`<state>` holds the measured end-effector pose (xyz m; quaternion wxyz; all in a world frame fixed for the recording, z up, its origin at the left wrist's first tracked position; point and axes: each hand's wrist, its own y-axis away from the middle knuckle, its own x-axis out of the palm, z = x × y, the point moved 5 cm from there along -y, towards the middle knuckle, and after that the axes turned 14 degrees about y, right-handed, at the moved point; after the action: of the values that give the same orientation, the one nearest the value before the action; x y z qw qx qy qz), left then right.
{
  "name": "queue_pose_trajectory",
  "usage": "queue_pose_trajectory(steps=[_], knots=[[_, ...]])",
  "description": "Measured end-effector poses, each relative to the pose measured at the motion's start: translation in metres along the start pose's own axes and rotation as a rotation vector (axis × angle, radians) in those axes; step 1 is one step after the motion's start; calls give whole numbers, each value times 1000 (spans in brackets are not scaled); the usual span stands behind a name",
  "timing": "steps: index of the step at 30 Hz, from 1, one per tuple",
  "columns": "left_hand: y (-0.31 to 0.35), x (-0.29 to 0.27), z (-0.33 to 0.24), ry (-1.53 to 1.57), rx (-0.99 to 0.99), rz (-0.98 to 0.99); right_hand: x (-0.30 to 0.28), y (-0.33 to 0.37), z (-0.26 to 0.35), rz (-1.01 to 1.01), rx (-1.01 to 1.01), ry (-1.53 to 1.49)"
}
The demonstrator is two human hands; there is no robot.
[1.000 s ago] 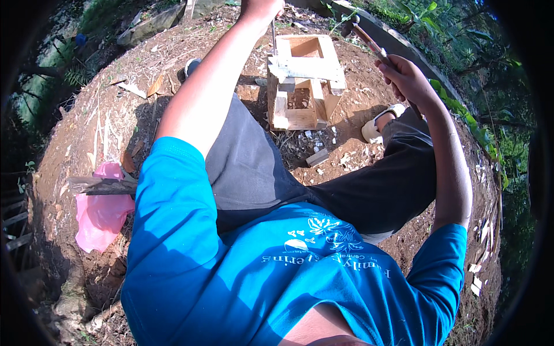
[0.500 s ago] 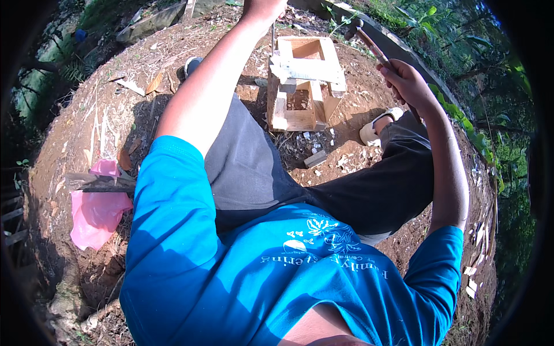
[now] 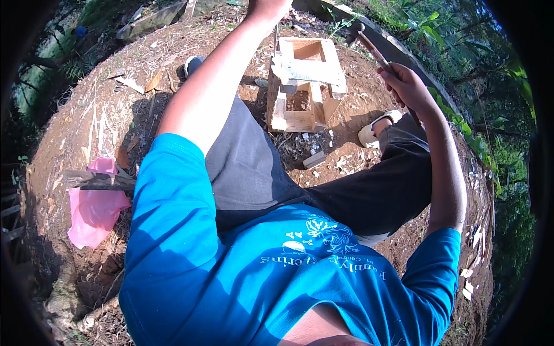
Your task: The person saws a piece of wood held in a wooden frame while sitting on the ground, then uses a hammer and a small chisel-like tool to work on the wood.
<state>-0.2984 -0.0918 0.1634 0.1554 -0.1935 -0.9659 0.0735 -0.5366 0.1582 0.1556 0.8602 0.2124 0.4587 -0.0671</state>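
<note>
My left hand (image 3: 270, 8) is at the top edge of the picture, partly cut off, closed around a slim upright tool that looks like a chisel (image 3: 275, 39). Its lower end meets the left side of a wooden frame (image 3: 314, 70), a small box-like piece with square openings, standing on the soil between my legs. To the right, my right hand (image 3: 406, 86) grips the handle of a hammer (image 3: 375, 49). The hammer is raised, its head up and to the left, apart from the chisel and the frame.
A small wood offcut (image 3: 314, 160) and pale chips lie on the dirt before the frame. At left a dark piece of wood (image 3: 98, 180) rests across a pink plastic bag (image 3: 95, 216). A concrete edge (image 3: 398, 49) and plants border the far right.
The hammer and my right hand have shifted slightly, the hand a little lower. My left hand stays at the chisel, and the frame stands where it was.
</note>
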Motion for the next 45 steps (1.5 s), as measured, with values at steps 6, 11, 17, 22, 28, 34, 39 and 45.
queue_pose_trajectory(steps=[6,11,17,22,28,34,39,45], knots=[[-4,-9,-6,-30,41,-18,4,-4,-5,-1,9,14],[-26,-37,3,-321,265,61,22,-20,-8,-104,-80,219],[-3,-48,99,-1191,-411,856,15,-16,0,-80,-54,182],[31,-73,125,-918,-772,967,5,-9,2,-100,-40,153],[45,-73,127,-668,-547,969,3,-9,-14,-124,-66,95],[62,-21,126,-654,-447,930,7,-14,-30,-118,-73,106],[73,4,154,-558,-503,802,17,-14,-18,7,20,-1],[72,44,174,-671,-304,907,43,-31,-43,34,-106,48]])
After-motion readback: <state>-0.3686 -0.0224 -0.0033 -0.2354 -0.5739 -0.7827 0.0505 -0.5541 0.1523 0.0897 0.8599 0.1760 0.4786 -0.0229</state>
